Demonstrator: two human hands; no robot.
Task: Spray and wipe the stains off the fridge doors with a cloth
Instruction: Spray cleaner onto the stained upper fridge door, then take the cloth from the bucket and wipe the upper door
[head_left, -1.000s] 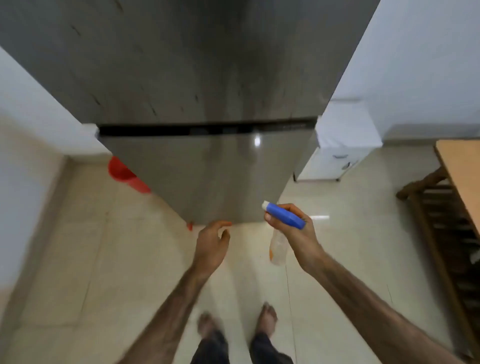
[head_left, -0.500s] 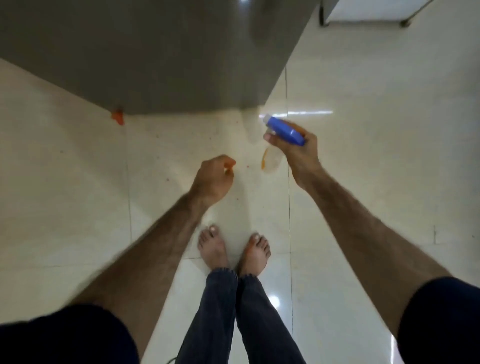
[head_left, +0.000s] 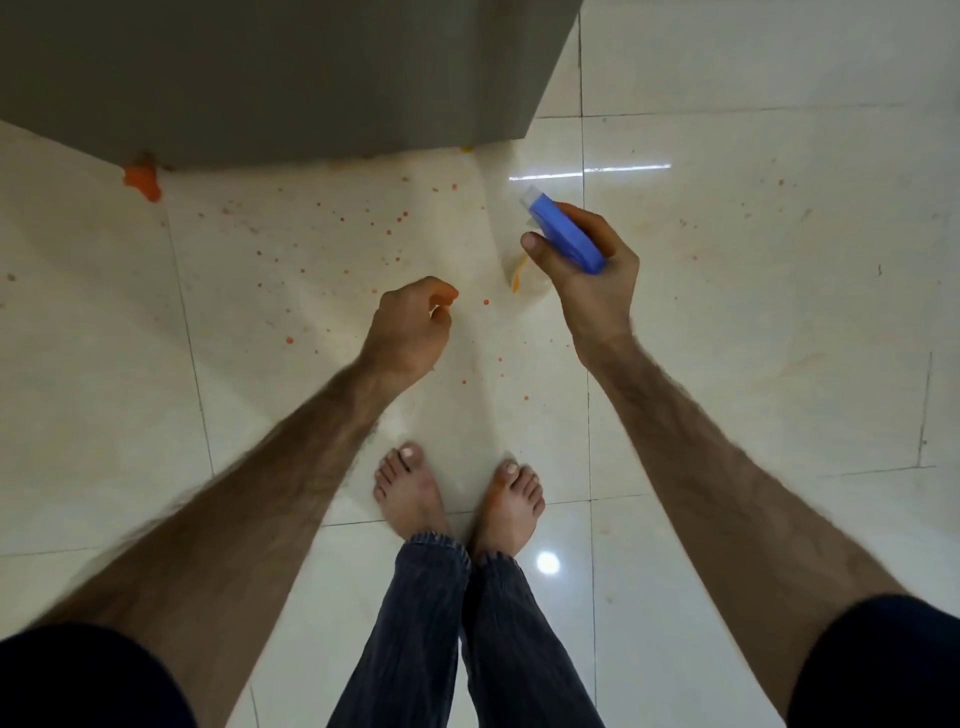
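The grey fridge (head_left: 291, 78) fills the top of the view, and only the bottom of its lower door shows. My right hand (head_left: 592, 280) grips a spray bottle by its blue head (head_left: 563, 234), nozzle pointing up-left toward the fridge's lower right corner. The clear bottle body (head_left: 519, 273) with a little orange liquid hangs below my fingers. My left hand (head_left: 410, 325) hovers over the floor in front of the fridge, fingers loosely curled, holding nothing. No cloth is in view.
Cream floor tiles (head_left: 779, 312) spread all around, speckled with small orange-red drops (head_left: 400, 218) in front of the fridge. An orange blob (head_left: 140, 179) sits at the fridge's bottom left corner. My bare feet (head_left: 457, 499) stand close behind my hands.
The view has tilted down from the fridge doors to the floor and my feet. Both hands kept their poses, the right still gripping the sprayer.
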